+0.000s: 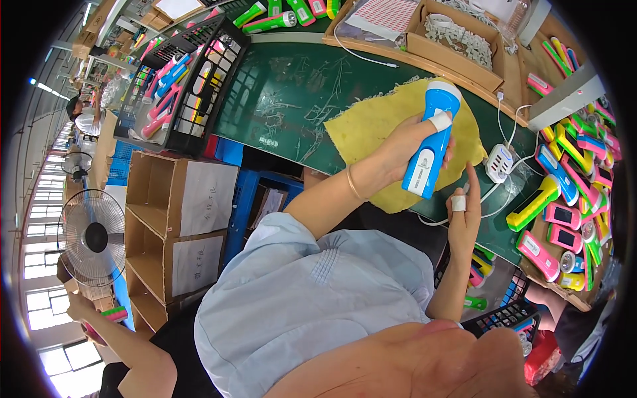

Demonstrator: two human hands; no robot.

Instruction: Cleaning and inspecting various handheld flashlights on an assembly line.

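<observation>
My left hand (406, 140) is wrapped around a blue and white flashlight (431, 139) and holds it upright over a yellow cloth (361, 129) on the green work surface (285, 93). White tape wraps one finger of that hand. My right hand (464, 215) is just below and right of the flashlight. It holds nothing, its taped index finger points up, and it is close to a white multi-port charger (499, 162) and its cable.
A wooden tray (577, 302) at the right holds several pink, green and yellow flashlights. A black crate (219, 79) of flashlights stands at the left, with cardboard boxes (179, 225) and a fan (93, 239) below. A co-worker's hand (83, 308) at lower left holds a flashlight.
</observation>
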